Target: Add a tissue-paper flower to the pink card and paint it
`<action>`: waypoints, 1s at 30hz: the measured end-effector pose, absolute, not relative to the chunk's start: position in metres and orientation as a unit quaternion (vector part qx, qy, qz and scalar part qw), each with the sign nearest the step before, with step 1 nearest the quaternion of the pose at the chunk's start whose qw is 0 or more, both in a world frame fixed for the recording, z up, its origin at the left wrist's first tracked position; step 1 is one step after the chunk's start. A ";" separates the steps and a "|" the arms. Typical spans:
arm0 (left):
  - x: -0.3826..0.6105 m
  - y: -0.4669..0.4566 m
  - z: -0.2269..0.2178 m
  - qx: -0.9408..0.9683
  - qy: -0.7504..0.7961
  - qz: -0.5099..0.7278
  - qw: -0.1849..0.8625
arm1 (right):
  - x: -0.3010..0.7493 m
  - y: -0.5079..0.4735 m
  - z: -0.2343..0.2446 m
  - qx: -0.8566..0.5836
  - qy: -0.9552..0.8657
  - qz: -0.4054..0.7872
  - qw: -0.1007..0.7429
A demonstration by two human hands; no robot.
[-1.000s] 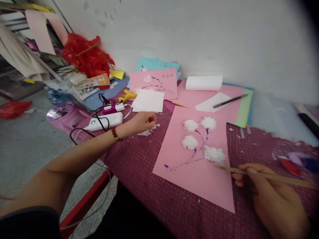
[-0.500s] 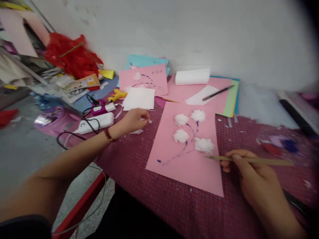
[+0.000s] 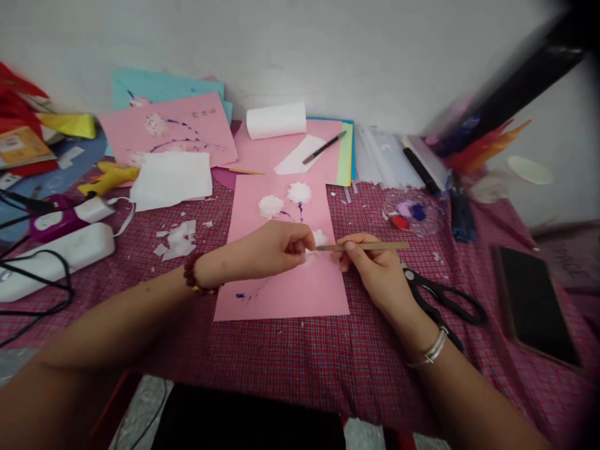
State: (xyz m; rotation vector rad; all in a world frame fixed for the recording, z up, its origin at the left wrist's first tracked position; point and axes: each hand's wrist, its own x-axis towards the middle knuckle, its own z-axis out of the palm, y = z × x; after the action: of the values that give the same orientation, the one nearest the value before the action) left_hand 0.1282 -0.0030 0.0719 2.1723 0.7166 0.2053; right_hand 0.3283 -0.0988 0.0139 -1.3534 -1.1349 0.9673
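A pink paper sheet (image 3: 300,294) lies on the red checked tablecloth (image 3: 300,362), with white fluffy tissue puffs (image 3: 299,192) and purple painted stems on it. My left hand (image 3: 269,250) is over the sheet, fingers pinched on a small white tissue scrap. My right hand (image 3: 377,275) grips a thin wooden brush (image 3: 365,247) held level. Its tip touches the pinched fingers of my left hand, beside a white puff (image 3: 320,237).
Black scissors (image 3: 443,300) lie right of my right hand, a dark phone (image 3: 532,306) further right. A paint palette (image 3: 410,212), a white roll (image 3: 275,120), a pen (image 3: 323,147) and coloured papers (image 3: 169,128) sit behind. White scraps (image 3: 178,240), a white sheet (image 3: 171,178), a glue gun (image 3: 107,178) and a power strip (image 3: 51,259) are left.
My left hand moved right from the scrap pile onto the pink sheet. My right hand brought the brush leftward to meet it. The camera swung right.
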 end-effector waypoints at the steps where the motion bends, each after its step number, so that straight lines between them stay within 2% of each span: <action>1: 0.130 -0.002 0.068 0.860 0.289 0.086 0.412 | 0.328 -0.098 0.014 -0.569 -0.477 0.402 0.536; 8: 0.134 0.000 0.051 0.867 0.280 0.057 0.408 | 0.328 -0.096 0.013 -0.572 -0.479 0.397 0.535; 18: 0.150 0.007 0.036 0.888 0.301 0.134 0.321 | 0.327 -0.104 0.020 -0.557 -0.441 0.368 0.600; 30: 0.151 0.010 0.027 0.884 0.288 0.161 0.332 | 0.323 -0.111 0.019 -0.581 -0.614 0.259 0.467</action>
State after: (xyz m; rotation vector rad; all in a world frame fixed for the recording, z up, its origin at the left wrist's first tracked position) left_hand 0.1515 0.0102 0.0265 2.3093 0.7533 0.4215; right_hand 0.3230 -0.1111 0.0185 -1.4268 -1.5072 0.6355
